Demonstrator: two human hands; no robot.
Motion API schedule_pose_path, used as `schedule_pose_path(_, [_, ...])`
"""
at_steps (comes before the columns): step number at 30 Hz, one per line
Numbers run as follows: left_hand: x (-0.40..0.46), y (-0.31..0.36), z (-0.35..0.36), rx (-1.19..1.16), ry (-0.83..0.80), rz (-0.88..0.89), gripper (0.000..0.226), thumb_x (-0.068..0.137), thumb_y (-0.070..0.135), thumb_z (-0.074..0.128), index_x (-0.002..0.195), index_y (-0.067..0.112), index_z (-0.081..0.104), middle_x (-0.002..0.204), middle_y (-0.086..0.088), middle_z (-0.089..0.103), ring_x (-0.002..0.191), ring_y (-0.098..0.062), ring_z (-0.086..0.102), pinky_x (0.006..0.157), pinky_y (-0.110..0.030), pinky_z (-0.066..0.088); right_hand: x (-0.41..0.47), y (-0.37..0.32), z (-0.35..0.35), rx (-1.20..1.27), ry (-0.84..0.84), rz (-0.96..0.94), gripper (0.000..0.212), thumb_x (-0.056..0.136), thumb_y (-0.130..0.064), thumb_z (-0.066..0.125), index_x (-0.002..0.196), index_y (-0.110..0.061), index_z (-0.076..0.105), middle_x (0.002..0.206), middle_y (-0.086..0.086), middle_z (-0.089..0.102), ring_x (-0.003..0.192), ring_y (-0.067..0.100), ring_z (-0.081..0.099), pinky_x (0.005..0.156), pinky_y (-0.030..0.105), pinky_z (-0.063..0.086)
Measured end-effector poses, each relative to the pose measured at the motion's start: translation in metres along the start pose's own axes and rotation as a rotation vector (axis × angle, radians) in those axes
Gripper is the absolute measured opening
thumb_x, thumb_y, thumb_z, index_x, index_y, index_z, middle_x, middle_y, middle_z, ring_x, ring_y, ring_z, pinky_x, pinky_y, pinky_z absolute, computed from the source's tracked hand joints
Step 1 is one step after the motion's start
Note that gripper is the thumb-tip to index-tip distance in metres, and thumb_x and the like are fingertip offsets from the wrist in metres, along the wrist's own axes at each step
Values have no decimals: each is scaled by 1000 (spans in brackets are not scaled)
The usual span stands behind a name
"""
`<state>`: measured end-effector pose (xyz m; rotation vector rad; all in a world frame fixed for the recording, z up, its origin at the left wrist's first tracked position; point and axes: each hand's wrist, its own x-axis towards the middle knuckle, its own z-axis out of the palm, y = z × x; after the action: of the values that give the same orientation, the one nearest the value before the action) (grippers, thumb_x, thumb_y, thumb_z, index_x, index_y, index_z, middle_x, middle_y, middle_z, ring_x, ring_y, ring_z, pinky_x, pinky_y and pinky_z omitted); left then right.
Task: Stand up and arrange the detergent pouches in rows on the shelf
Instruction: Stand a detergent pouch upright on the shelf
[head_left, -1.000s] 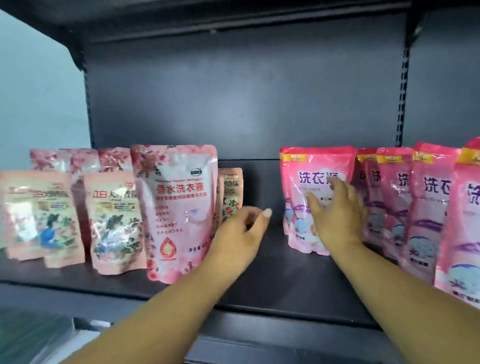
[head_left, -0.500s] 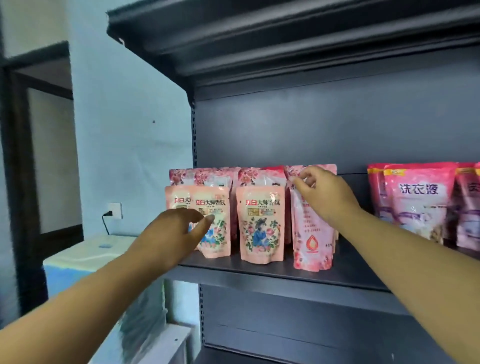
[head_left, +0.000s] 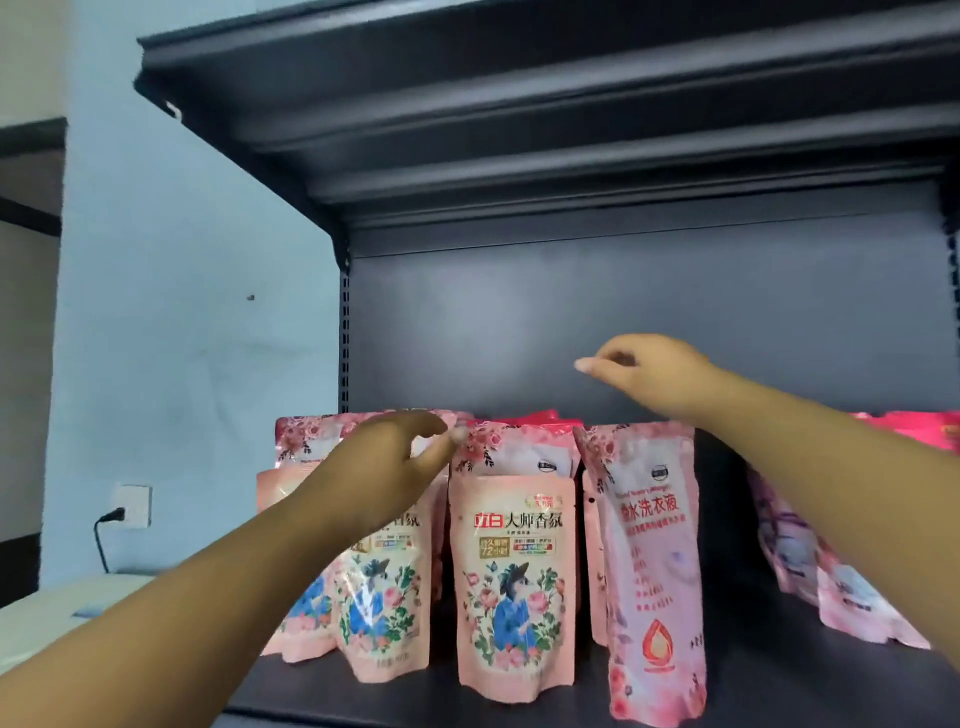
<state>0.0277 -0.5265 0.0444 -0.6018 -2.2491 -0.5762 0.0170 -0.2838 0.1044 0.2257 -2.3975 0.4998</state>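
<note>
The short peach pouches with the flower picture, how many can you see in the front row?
3: one leftmost and one beside it, both partly behind the left arm, one in the middle.

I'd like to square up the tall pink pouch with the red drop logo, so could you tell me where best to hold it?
Pinch the flat top seal of the tall pink pouch, coming from above and in front. It stands upright at the shelf front, its top edge free, with neighbours close on its left. The right hand hovers above it.

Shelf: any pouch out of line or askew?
Yes. The tall pink pouch stands turned at an angle and further forward than the floral pouch beside it, breaking the front row. Neither hand holds it; the right hand hovers above it.
</note>
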Motion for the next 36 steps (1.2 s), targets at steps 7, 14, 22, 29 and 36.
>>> schedule_pose_path(7, [91,-12,15,-60,-258,-133,43,86,57,42,94,22,66,96,6,65,94,-16,58,83,-28,45,77,22,6,-19,-461,29,25,85,-32,64,101,-13,66,108,4,65,94,14,58,88,28,47])
schedule_pose_path(14, [159,-30,34,-51,-404,-130,51,81,57,48,104,16,67,104,1,67,97,-16,61,84,-24,44,125,44,40,259,-496,132,22,88,-28,59,104,-13,60,96,-3,60,96,12,57,83,23,47])
schedule_pose_path(22, [182,-52,78,-246,-740,-188,29,84,40,59,71,15,67,66,1,63,54,-4,57,52,-10,45,146,64,67,525,-675,353,11,91,-20,53,94,-10,55,104,11,60,101,23,58,87,27,47])
schedule_pose_path(29, [193,-58,81,-349,-803,-124,25,84,30,59,62,19,65,51,13,61,45,2,58,52,-8,44,153,49,67,366,-843,275,41,64,-41,59,93,-12,64,98,4,65,89,17,62,84,29,50])
schedule_pose_path(36, [199,-65,85,-401,-875,-63,22,79,21,62,59,19,70,56,7,66,49,0,60,52,-11,46,145,43,79,270,-936,208,37,63,-40,61,90,-15,67,76,-4,71,81,15,64,85,30,52])
